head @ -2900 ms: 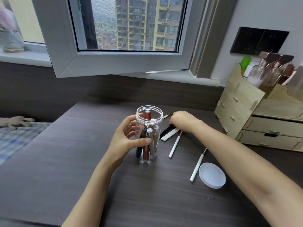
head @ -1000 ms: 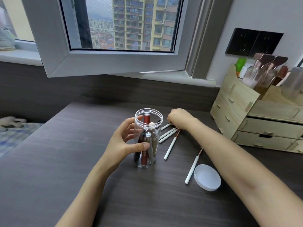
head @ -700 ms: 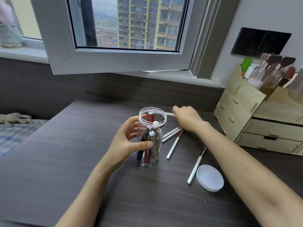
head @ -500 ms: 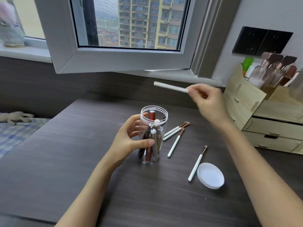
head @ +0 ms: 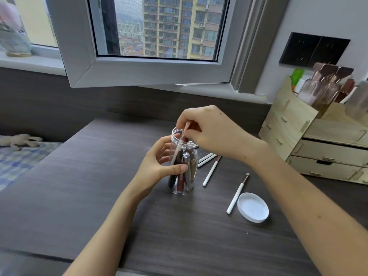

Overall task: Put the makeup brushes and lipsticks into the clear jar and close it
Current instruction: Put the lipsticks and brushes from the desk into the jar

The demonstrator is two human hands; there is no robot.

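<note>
The clear jar (head: 190, 183) stands upright and open on the dark desk, with several lipsticks inside. My left hand (head: 157, 166) wraps its left side, thumb across the front. Just above the jar's mouth, my right hand (head: 211, 130) pinches a white-handled makeup brush (head: 177, 149), whose handle reaches down into the jar. Right of the jar lie two brushes side by side (head: 206, 159), a third brush (head: 211, 172) and a further one (head: 237, 194) beside the white lid (head: 253, 207), which rests open side up.
A wooden drawer organiser (head: 310, 140) with bottles stands at the right. An open window sash (head: 139, 72) overhangs the desk's back edge. A bed with a checked sheet (head: 18, 160) and a soft toy lies to the left.
My right hand picked one white brush off the desk, lifted it high, then brought it down into the jar's mouth. My left hand has stayed on the jar.
</note>
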